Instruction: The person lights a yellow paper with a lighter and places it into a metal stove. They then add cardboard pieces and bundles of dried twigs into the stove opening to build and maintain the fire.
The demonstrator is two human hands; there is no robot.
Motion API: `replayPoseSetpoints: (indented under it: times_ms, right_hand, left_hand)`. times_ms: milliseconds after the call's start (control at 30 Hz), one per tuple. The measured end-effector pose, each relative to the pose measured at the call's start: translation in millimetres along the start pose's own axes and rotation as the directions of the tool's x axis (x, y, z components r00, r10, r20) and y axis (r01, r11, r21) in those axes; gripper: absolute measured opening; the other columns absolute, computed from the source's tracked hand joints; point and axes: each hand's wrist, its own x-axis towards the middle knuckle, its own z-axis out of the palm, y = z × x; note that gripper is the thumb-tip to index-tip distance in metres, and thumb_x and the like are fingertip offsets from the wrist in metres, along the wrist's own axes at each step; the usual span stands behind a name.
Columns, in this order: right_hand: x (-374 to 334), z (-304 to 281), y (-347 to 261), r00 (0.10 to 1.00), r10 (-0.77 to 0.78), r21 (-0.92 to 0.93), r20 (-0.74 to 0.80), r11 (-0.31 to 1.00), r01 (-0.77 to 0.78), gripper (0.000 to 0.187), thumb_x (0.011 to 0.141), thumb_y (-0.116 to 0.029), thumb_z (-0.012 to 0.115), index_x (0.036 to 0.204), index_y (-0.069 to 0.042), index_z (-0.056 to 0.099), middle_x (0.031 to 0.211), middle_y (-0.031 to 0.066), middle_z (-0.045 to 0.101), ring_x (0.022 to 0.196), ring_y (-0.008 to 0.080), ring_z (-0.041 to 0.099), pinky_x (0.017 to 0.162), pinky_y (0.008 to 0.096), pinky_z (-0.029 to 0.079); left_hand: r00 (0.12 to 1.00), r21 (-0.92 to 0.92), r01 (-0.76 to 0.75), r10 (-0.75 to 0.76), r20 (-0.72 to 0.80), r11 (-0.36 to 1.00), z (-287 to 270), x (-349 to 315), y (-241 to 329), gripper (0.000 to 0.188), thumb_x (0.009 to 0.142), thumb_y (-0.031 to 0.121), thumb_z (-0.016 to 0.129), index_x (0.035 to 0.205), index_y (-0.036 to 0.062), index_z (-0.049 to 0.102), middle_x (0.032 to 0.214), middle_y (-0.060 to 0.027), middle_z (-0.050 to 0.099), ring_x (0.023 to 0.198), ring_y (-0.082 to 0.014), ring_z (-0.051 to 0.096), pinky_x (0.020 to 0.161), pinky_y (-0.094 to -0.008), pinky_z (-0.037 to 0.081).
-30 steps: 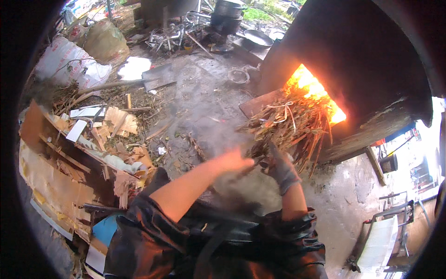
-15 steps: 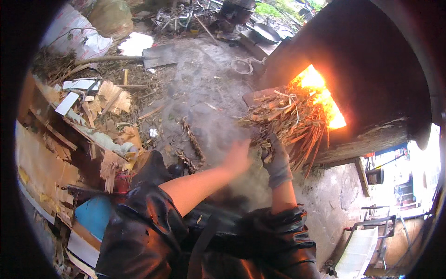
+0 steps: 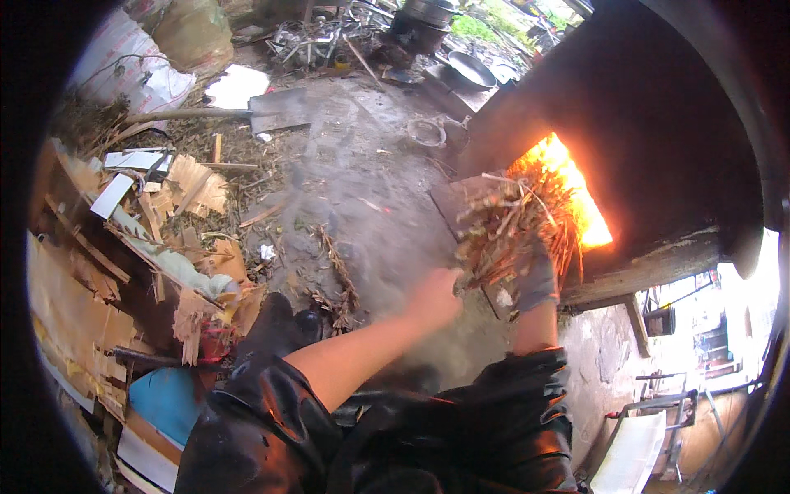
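A bundle of dry stalks (image 3: 510, 218) lies at the glowing mouth of a dark stove, its far end against the flames (image 3: 583, 196). My right hand (image 3: 536, 278), in a grey glove, grips the near right side of the bundle; the stalks partly hide its fingers. Bare and smeared by motion, my left hand (image 3: 436, 300) is beside the bundle's near end. Whether it touches the stalks I cannot tell, nor how its fingers are set.
The dark stove (image 3: 658, 123) fills the upper right. Broken boards (image 3: 193, 185) are heaped at the left, with a shovel (image 3: 276, 111) behind them. A pan (image 3: 471, 71) rests at the back. Toward the lower right stands a frame with a white panel (image 3: 629, 453).
My right hand has moved right and toward the stove, and the bundle has shifted closer to the flames. My left hand has moved slightly right.
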Motion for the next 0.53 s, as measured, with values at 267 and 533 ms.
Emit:
replayPoseSetpoints:
  times_ms: [267,533]
  right_hand:
    - [30,-29,-45,0.801,0.557,0.292,-0.220,0.821,-0.491,0.052,0.091,-0.033,0.062,0.135,-0.009,0.048,0.106,0.0093,0.060,0.086,0.0205,0.058,0.069,0.0350,0.050]
    - [10,-33,-115,0.927,0.196,-0.433,-0.318,0.840,-0.326,0.074,0.087,-0.044,0.067,0.146,-0.014,0.035,0.133,0.0206,0.047,0.114,0.0280,0.054,0.092,0.0399,0.047]
  left_hand:
    - [0.995,-0.008,0.077,-0.076,0.065,0.997,-7,1,4,0.040,0.079,0.017,0.059,0.117,0.0065,0.061,0.122,-0.0202,0.055,0.111,-0.0367,0.055,0.096,-0.0428,0.045]
    - [0.947,0.060,0.060,-0.076,0.311,0.996,2,-4,10,0.042,0.076,0.024,0.062,0.114,0.0044,0.062,0.116,-0.0230,0.058,0.111,-0.0390,0.054,0.093,-0.0450,0.046]
